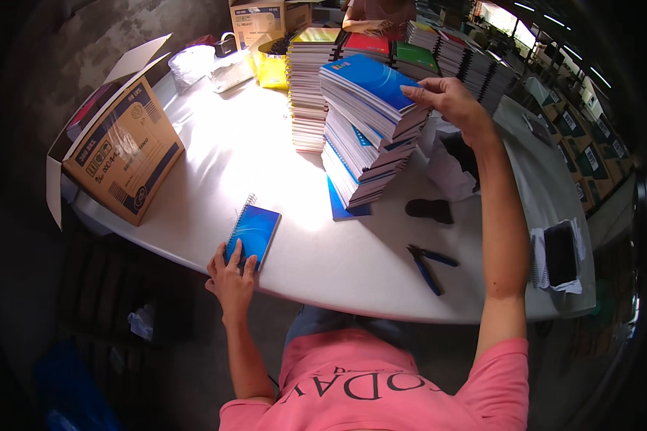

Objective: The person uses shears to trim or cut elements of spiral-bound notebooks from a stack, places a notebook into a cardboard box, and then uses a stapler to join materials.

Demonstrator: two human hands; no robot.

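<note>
A small blue spiral notebook lies near the table's front edge. My left hand rests on its lower left corner, with two fingers spread on the cover and the others along the wire binding. Farther right, a tall, uneven stack of blue-covered notebooks leans. On top of it, my right hand pinches the right corner of the uppermost blue notebook, thumb on the cover. How many notebooks its fingers have hold of is hidden. Another blue cover sticks out beneath the stack.
Blue-handled pliers and a dark cloth-like piece lie right of centre. An open cardboard box stands at left. Behind are stacks of yellow, red and green notebooks and another person.
</note>
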